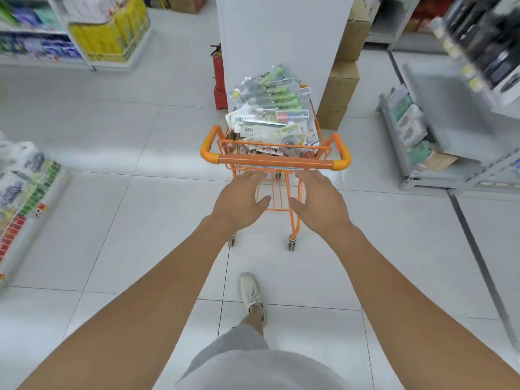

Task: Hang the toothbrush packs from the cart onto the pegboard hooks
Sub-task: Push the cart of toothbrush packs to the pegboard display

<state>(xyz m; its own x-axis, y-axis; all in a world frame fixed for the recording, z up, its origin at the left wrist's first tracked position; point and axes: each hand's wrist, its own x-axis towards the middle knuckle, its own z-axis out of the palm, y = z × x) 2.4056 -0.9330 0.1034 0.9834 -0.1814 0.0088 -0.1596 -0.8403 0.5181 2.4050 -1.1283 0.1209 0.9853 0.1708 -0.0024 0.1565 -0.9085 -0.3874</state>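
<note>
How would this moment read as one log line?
hands: left hand and right hand open, near orange cart handle | clear toothbrush packs piled in cart | none hung

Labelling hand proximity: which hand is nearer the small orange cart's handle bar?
The left hand: its fingertips almost reach the orange handle bar of the cart, whereas the right hand sits slightly lower. Both are open, gripping nothing.

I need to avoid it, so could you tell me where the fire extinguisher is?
The fire extinguisher stands on the floor left of the white pillar, beyond the orange cart.
</note>
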